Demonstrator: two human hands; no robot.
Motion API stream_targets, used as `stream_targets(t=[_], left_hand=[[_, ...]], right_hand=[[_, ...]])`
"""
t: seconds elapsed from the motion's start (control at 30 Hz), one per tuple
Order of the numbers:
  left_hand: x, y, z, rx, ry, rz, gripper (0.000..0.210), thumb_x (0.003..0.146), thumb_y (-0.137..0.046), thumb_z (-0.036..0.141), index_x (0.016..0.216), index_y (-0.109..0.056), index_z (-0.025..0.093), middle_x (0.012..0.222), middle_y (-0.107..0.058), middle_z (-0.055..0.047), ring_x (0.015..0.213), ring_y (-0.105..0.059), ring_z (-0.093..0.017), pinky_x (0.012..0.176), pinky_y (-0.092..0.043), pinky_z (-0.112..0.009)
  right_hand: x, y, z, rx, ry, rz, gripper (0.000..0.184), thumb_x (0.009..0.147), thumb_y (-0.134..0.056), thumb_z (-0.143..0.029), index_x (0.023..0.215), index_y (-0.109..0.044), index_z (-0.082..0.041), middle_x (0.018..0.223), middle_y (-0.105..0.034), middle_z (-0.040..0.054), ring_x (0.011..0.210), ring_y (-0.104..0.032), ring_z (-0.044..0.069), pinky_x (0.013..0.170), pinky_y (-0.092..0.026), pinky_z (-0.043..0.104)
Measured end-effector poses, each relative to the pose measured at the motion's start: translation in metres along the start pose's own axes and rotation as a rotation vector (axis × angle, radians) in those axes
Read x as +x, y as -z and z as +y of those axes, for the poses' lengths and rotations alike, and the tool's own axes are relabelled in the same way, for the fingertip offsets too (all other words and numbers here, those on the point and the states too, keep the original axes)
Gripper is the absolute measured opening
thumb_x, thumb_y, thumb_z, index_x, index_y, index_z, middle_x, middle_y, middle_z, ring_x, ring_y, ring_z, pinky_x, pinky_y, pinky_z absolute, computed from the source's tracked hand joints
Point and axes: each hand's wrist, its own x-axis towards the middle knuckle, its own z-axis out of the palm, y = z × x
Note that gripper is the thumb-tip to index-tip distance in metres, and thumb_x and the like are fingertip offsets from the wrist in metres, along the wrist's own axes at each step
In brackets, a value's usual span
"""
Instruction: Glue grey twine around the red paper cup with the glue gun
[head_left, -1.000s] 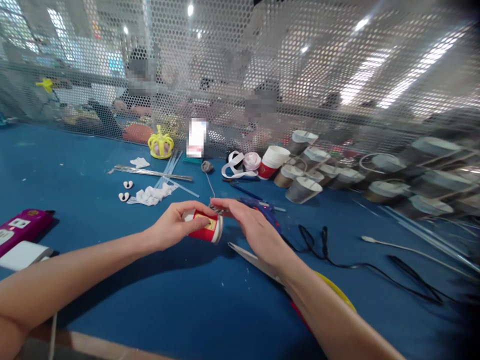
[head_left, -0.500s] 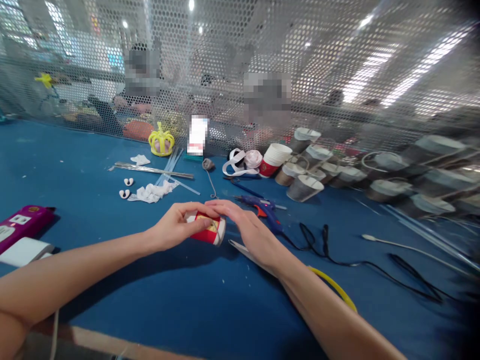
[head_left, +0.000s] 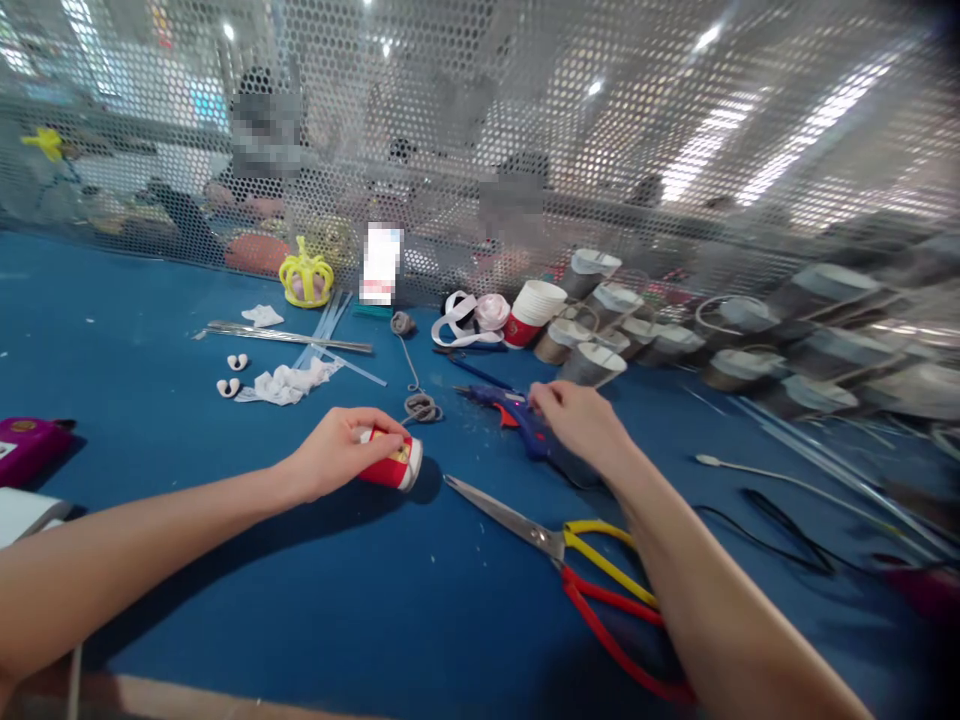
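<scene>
1. Currently, left hand (head_left: pixel 337 455) grips the red-and-white cup (head_left: pixel 391 472), tipped sideways, on or just above the table (head_left: pixel 465 620).
2. Right hand (head_left: pixel 574 415) curls at the rear of the glue gun (head_left: pixel 514 405) — whether holding it, cannot tell.
3. Likely step: tool pickup — calls for a firm handle (head_left: pixel 534 440) grip, clear of the nozzle (head_left: pixel 463 389).

My right grip (head_left: pixel 583 420) has left the red-and-white cup (head_left: pixel 390 467) and come beside the blue glue gun (head_left: pixel 533 434), toward the surface's (head_left: pixel 465 640) right edge, uncovering the scissors (head_left: pixel 551 543) nearer the front edge and a grey cord coil (head_left: pixel 422 407) beyond the cup.
</scene>
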Motion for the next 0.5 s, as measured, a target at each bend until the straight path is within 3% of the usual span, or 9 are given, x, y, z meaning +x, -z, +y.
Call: stream_targets(t=[0.1,0.27,0.37,0.5], left_hand=[[0.0,0.001,-0.001,0.092,-0.024,0.002,0.013,0.07,-0.063,0.028,0.073,-0.068,0.017,0.068,-0.067,-0.002,0.059,-0.059,-0.013,0.054,-0.042,-0.021],[0.0,0.002,-0.002,0.161,-0.07,0.02,0.014,0.071,-0.061,0.028,0.075,-0.068,0.017,0.07,-0.068,-0.003,0.062,-0.059,-0.014,0.054,-0.042,-0.021],[0.0,0.003,-0.001,0.188,-0.07,0.024,0.016,0.072,-0.06,0.028,0.077,-0.068,0.016,0.072,-0.068,-0.003,0.063,-0.059,-0.014,0.055,-0.042,-0.021],[0.001,0.004,-0.002,0.182,-0.046,0.005,0.019,0.073,-0.058,0.029,0.079,-0.068,0.014,0.075,-0.068,-0.004,0.063,-0.059,-0.013,0.056,-0.043,-0.021]], right_hand=[[0.001,-0.007,0.01,-0.085,-0.068,-0.068,0.027,0.066,-0.058,-0.025,0.042,-0.046,-0.022,0.047,-0.055,0.0054,0.056,-0.058,0.022,0.053,-0.037,0.031],[0.002,-0.023,0.014,-0.091,-0.133,-0.072,0.026,0.056,-0.062,-0.015,0.042,-0.041,-0.023,0.056,-0.057,0.0072,0.063,-0.058,0.023,0.056,-0.038,0.031],[0.001,-0.02,0.015,-0.029,-0.18,-0.034,0.008,0.058,-0.061,-0.017,0.063,-0.054,-0.019,0.07,-0.063,0.011,0.068,-0.06,0.025,0.058,-0.041,0.032],[-0.013,-0.001,-0.001,0.177,-0.218,-0.004,0.032,0.065,-0.059,-0.026,0.095,-0.054,-0.015,0.087,-0.064,0.0091,0.069,-0.061,0.018,0.056,-0.046,0.027]])
